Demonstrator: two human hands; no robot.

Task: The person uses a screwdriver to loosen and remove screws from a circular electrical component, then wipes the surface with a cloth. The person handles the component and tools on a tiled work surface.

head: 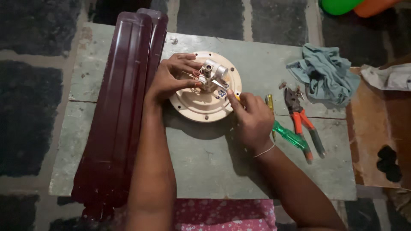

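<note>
My left hand [171,79] has its fingers curled loosely over the small silver metal shaft fitting [212,70] and the thin wires at the middle of the round cream-coloured motor plate [205,107], fingertips touching them, while my right hand [252,117] is closed around a slim tool whose tip meets that same fitting, though I cannot tell what kind of tool it is. The plate lies flat on the worn green wooden table [265,60], touching the stacked dark maroon fan blades [120,111] under my left forearm. Just beside my right hand lie a green-handled screwdriver [293,139] and orange-handled pliers [302,117], with a crumpled grey-blue cloth [325,72] beyond.
</note>
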